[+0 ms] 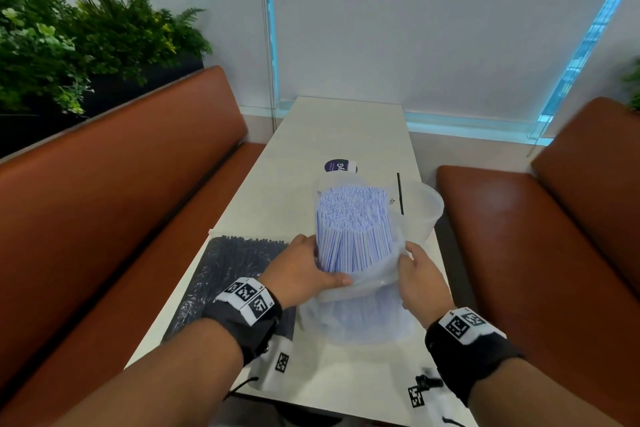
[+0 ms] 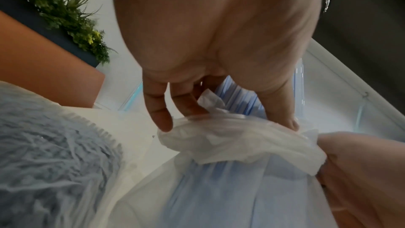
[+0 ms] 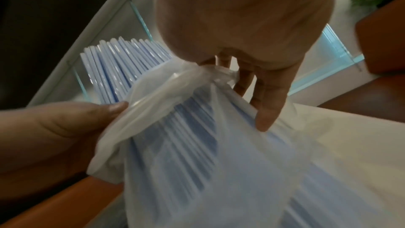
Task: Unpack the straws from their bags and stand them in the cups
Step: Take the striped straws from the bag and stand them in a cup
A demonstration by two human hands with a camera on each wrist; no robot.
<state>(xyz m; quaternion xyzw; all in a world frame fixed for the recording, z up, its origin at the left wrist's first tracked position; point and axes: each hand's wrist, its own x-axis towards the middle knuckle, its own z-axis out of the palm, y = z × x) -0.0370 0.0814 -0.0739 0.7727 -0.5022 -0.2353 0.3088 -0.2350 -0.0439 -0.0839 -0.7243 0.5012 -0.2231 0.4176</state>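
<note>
Just to the left of my left hand point(image 1: 304, 270) a bag of dark straws point(image 1: 228, 274) lies flat on the white table point(image 1: 346, 128), partly under my wrist. Beyond my fingers stands a clear plastic cup point(image 1: 427, 215), off to the right past my right hand point(image 1: 420, 274), and a single black straw point(image 1: 400, 192) shows beside it; farther back sits a small purple and white object point(image 1: 339, 166) that I cannot make out. Brown padded benches point(image 1: 138, 191) run along both sides of the table, with green plants point(image 1: 69, 45) behind the left one. Between my hands is the bundle of blue-and-white striped straws point(image 1: 351, 222), packed tight, its far ends fanning up out of the open mouth of the thin clear bag point(image 1: 360, 319). My left hand grips the bunched rim of the bag against the left side of the bundle, thumb on top. My right hand pinches the gathered plastic on the right side. The lower half of the straws stays inside the cloudy film, resting toward me on the table.
</note>
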